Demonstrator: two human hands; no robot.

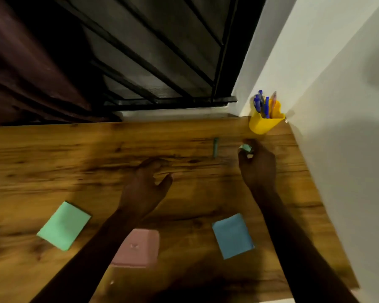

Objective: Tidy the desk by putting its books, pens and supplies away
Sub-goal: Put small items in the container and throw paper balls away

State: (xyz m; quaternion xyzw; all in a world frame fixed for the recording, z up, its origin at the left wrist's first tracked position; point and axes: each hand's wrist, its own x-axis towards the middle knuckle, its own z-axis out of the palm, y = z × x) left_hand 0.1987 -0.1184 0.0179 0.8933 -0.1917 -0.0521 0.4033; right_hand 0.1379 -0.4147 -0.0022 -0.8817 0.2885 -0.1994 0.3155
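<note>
Green, a small piece (246,147) sits pinched in your right hand (257,169), just short of the yellow pen cup (265,124). Your left hand (144,189) hangs slack, holding nothing. Behind both hands, toward you, lie a green pad (64,225), a pink block (138,248) and a blue pad (232,236).

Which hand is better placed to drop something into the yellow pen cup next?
Right hand: its fingers pinch a small green piece just short of the yellow pen cup in the right corner of the desk. The left hand is open, empty and farther off, mid-desk.
</note>
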